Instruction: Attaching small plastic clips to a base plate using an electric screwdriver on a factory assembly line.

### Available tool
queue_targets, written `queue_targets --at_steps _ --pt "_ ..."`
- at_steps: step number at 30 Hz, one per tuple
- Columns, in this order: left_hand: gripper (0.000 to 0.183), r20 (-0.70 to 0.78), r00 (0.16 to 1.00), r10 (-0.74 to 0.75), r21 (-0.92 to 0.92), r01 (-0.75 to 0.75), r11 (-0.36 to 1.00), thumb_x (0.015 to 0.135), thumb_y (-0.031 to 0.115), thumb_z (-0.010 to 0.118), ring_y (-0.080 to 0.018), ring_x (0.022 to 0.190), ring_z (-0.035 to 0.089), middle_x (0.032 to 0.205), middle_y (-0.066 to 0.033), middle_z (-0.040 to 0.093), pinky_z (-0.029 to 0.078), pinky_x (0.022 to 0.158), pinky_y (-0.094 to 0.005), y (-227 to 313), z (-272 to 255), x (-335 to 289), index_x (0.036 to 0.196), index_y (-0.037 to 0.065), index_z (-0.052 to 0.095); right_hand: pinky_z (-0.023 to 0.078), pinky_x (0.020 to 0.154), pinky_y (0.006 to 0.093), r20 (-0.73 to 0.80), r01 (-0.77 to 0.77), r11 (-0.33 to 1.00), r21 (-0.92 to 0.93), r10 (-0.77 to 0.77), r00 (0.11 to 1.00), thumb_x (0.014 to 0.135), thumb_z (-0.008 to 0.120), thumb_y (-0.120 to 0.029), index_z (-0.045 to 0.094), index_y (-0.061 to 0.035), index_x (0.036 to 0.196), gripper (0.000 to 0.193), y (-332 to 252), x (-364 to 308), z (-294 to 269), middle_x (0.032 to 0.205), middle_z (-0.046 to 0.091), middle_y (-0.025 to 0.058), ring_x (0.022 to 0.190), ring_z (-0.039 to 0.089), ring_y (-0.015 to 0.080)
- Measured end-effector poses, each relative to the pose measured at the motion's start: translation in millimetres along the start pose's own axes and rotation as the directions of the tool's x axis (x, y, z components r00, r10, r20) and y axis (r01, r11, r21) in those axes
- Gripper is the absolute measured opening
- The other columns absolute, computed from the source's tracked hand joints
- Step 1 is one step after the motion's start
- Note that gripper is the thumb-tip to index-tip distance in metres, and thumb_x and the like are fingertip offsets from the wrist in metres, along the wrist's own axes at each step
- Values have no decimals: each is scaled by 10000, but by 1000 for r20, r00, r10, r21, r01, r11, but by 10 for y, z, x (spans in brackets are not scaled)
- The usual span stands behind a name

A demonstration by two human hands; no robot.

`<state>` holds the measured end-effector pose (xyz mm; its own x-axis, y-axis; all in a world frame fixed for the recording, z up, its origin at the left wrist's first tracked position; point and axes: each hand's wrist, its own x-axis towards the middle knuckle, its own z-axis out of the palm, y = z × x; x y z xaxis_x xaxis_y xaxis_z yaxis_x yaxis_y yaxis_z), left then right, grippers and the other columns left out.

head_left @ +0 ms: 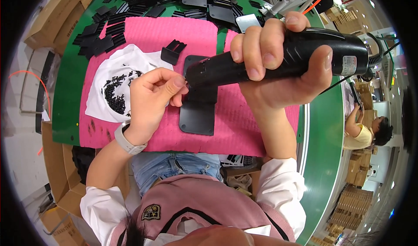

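Observation:
My right hand (278, 69) is wrapped round a black electric screwdriver (222, 70), held almost level with its nose pointing left. At that nose, the thumb and fingers of my left hand (152, 93) are pinched together; whatever sits between them is too small or hidden to name. Below the tool a flat black plastic plate (197, 117) with rounded corners lies on the pink ridged mat (244, 128), partly covered by the tool. Left of my left hand, many small black screws (114, 100) lie in a white cloth-like liner (96, 106). A small black slotted bracket (173, 51) rests just beyond my left hand.
Piles of black slotted parts (143, 0) and plates (221, 13) cover the far side of the green table (65, 111). A grey-white stand (291, 0) is at the far right. Cardboard boxes (56, 19) stand left. A person (363, 130) works at the right.

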<state>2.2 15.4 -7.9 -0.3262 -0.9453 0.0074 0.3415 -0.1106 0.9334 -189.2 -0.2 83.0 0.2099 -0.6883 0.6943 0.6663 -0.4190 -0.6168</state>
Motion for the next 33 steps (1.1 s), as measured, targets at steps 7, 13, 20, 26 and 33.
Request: queue_targets --at_steps 7,13,20,26,33 --pt "494 110 936 333 444 -346 827 959 373 486 -139 582 556 669 -82 572 408 540 -287 -29 33 54 1185 -65 456 401 518 322 -61 -177 972 -157 169 984 890 479 -408 491 -54 1088 405 -47 0 -8 600 463 25 434 425 130" --pt "413 137 988 -66 711 -52 701 920 248 542 -234 462 552 566 -119 545 392 479 -344 27 19 86 1152 -84 456 394 460 296 -72 -230 919 -319 218 973 848 538 -301 463 -25 1061 357 35 -71 49 580 473 66 422 422 145" --pt "269 103 978 -182 542 99 835 890 131 546 -161 449 553 625 -96 606 396 448 -308 -87 47 33 1088 -24 450 362 403 255 -34 -239 891 -385 245 969 790 661 -241 428 -17 897 341 174 -45 196 550 451 45 419 425 115" --pt "271 97 970 -222 515 142 845 884 140 560 -173 440 544 621 -96 605 399 454 -315 -101 37 46 1075 -20 453 349 386 246 -30 -257 884 -391 267 963 788 676 -256 432 -16 875 354 197 1 132 536 441 41 397 423 110" --pt "274 52 975 -215 559 150 815 873 146 570 -189 457 556 610 -98 600 402 472 -323 -68 70 31 1065 -16 462 345 385 249 -27 -309 901 -306 316 948 796 630 -219 441 -24 906 293 169 9 81 531 432 37 394 397 112"
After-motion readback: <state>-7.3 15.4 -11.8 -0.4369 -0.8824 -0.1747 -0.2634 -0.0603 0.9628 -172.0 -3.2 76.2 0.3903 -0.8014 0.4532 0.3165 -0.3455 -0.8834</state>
